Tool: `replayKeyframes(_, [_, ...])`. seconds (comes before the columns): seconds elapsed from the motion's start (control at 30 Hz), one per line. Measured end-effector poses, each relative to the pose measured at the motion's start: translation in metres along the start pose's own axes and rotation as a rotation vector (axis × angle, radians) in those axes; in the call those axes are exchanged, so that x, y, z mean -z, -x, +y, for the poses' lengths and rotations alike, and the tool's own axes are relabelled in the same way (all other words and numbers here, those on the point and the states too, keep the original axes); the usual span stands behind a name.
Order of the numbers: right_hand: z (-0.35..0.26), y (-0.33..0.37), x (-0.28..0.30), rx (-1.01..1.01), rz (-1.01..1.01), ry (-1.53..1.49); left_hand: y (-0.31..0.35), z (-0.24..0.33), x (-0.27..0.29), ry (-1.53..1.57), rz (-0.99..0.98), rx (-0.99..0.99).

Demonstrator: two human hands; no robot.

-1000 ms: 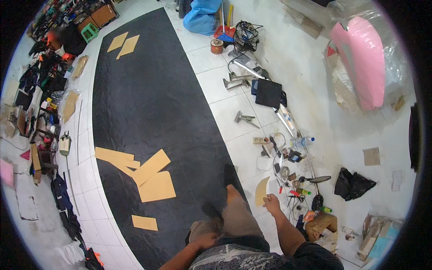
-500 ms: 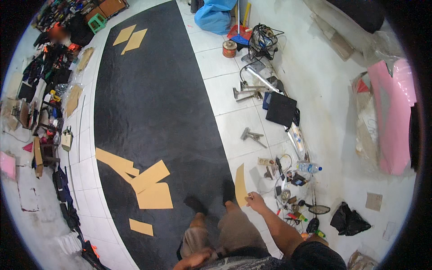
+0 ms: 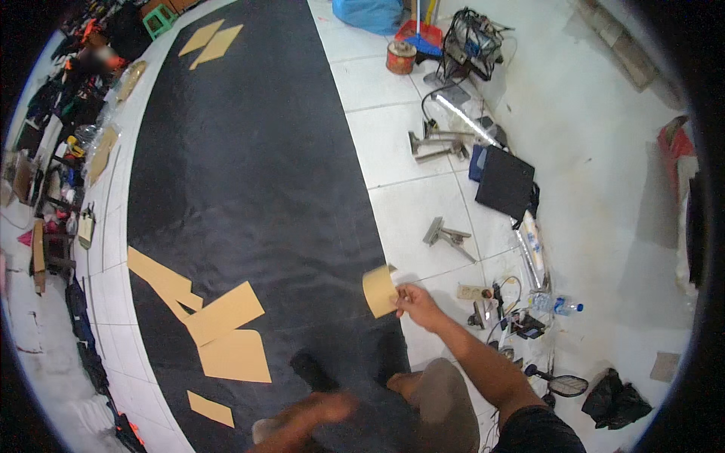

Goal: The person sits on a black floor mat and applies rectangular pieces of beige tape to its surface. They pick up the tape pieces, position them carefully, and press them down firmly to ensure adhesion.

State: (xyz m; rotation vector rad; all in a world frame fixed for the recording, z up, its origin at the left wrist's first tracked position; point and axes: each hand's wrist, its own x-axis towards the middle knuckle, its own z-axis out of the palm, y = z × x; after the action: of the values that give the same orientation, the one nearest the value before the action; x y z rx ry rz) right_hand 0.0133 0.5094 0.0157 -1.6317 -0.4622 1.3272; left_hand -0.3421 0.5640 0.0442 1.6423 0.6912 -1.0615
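Head view: far L of the person's R hand (image 3: 417, 306), mixed clutter (image 3: 57, 158) runs along the floor edge from well above grip level to below it; a green stool (image 3: 158, 21) is at its upper end. Next in is a long black sheet (image 3: 249, 151) on white tiles (image 3: 411, 204), spanning most of the area L of the grip. On it, L & about level w/ the grip, lies a tan strip (image 3: 162, 275); well up & L, a pair of tan pcs (image 3: 219, 44) side by side; lower L, a small tan pc (image 3: 210, 409) by itself. Btwn those & the grip, slightly below its level, a tan panel (image 3: 234, 355) w/ an oblong tan pc (image 3: 226, 313) touching its top edge.

L hand (image 3: 332, 408) is below-L of the grip, seen against the sheet; blurred, can't tell if fingers are apart or together. Immed. L of the R fingers is a curved tan pc (image 3: 379, 293), seen against the sheet's R edge: R thumb & fingers pinched tight on its R side.

Far above the grip, a red tin (image 3: 400, 57), then a red dustpan (image 3: 423, 32). Up & R, nearer, a grey metal tool (image 3: 449, 235). Just R, approx. same level, a socket strip (image 3: 472, 291). Up-R, a flat black square (image 3: 506, 181). Lower R, a racket-shaped item (image 3: 566, 385); well R at grip level, a clear bottle (image 3: 569, 306); farthest R & below, a crumpled black bag (image 3: 615, 400).
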Motion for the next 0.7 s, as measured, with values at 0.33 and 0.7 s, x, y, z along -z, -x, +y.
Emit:
replayKeyframes(0.33, [0.18,-0.094,0.008,-0.028,0.055,0.065,-0.28,-0.09,0.136,-0.16,1.033,-0.209])
replayKeyframes(0.7, [0.302,-0.128,-0.004,-0.071,0.308,0.368,-0.372,-0.042,0.153,-0.487,1.018,-0.522])
